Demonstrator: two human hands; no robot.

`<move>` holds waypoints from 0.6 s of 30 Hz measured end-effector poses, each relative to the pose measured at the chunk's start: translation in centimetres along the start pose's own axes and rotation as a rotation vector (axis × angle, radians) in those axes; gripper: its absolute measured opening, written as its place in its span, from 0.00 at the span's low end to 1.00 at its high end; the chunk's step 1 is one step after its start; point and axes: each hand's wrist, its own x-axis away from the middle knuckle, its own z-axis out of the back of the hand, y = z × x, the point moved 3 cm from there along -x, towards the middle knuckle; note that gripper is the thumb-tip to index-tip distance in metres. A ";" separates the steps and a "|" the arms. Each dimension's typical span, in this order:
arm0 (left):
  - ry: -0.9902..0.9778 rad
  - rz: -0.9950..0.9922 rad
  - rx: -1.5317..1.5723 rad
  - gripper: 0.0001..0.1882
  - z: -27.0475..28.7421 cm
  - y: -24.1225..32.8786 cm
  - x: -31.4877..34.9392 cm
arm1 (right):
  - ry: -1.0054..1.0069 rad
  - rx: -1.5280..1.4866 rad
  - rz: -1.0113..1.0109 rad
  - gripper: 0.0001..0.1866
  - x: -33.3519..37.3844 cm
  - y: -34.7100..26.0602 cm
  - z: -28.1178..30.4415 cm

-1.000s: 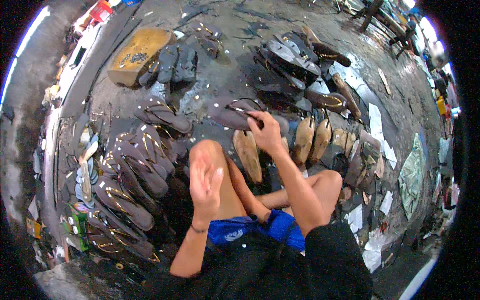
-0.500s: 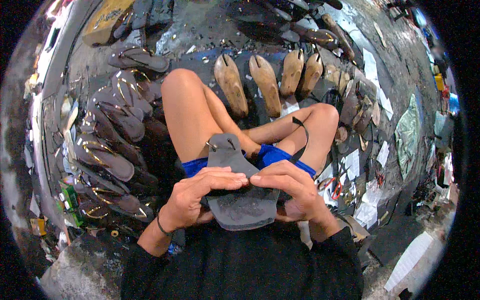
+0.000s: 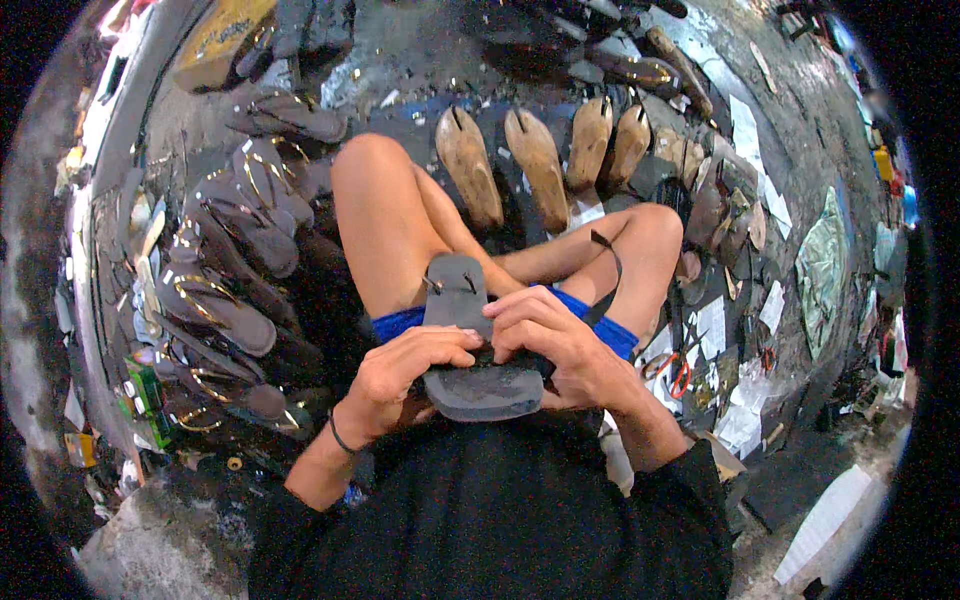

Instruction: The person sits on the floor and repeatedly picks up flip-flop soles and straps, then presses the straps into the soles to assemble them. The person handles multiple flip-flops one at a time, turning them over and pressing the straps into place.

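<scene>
1. The left hand [image 3: 403,372] is gripping the sole [image 3: 485,396] by its left side, fingers bending across the upward face; the right hand [image 3: 560,345] is gripping the other side, fingers curling in over the middle; neither is opening, and their fingertips are nearly meeting.
2. The sole is sitting over the lap, its near end pointing at the shirt [image 3: 480,500]; 2 dark strap ends [image 3: 433,286] are showing at its far end.
3. The left hand, free 1 s ago, is now sharing the hold; since 0.5 s ago the right fingers are reaching farther forward and the sole is looking shorter, so it is probably tilting or bending; the work is apparently centring on its middle.
4. The fingers are covering that middle; the underside is hiding, and what the right fingertips are pinching cannot be told.
5. A black strap [image 3: 613,265] is crossing the right leg; whether it is joining the sole is unclear.
6. Beyond the legs 4 lasts [image 3: 468,170] are lying; sandals [image 3: 220,312] are overlapping at left, some sinking into shadow; the top edge is cutting off a block [image 3: 215,50].
</scene>
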 end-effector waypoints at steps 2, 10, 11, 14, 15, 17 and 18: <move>0.148 -0.027 0.063 0.16 0.6 -0.2 0.0 | 0.010 -0.131 0.073 0.25 -1.7 1.5 0.9; 0.466 0.727 1.205 0.28 -1.9 -8.5 0.6 | 0.503 0.532 -0.714 0.47 -6.0 27.2 -4.2; 0.343 0.572 1.150 0.29 -3.0 -6.8 -0.7 | 0.529 0.480 -0.718 0.44 -6.1 27.4 -4.0; 0.244 0.453 0.987 0.26 -6.0 -8.0 -1.0 | 0.626 -0.023 -0.812 0.33 -4.7 25.7 -0.9; 0.256 0.480 1.025 0.27 -6.3 -8.9 -0.8 | 0.666 -0.366 -0.824 0.27 -4.1 22.9 0.1; 0.269 0.527 1.093 0.30 -6.1 -10.2 -1.2 | 0.750 -0.651 -0.675 0.29 -1.2 16.7 1.5; 0.302 0.508 1.128 0.31 -5.9 -10.2 -1.8 | 0.745 -0.684 -0.673 0.30 0.5 12.7 2.0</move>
